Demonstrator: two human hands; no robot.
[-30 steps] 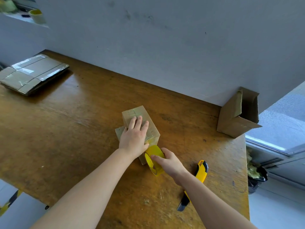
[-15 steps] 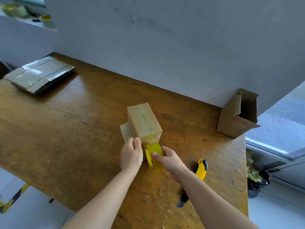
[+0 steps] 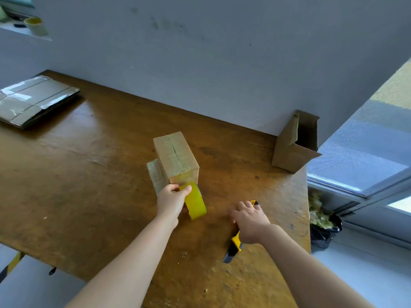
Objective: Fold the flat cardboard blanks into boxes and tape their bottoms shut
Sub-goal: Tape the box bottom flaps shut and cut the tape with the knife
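Handed over, the roll (image 3: 195, 204) is pinched by the left hand (image 3: 171, 202) at the near end of the box (image 3: 175, 156), likely keeping tape taut for cutting; right of the box, the knife (image 3: 235, 245) is covered by the right hand (image 3: 250, 221), grip unclear.

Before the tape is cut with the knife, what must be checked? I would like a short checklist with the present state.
1. Left hand holds the tape roll: ok.
2. Right hand grips the knife: cannot tell; it lies over the handle.
3. Knife blade is out: cannot tell.
4. Tape covers the box seam: ok.
5. Tape is stretched between roll and box: cannot tell.
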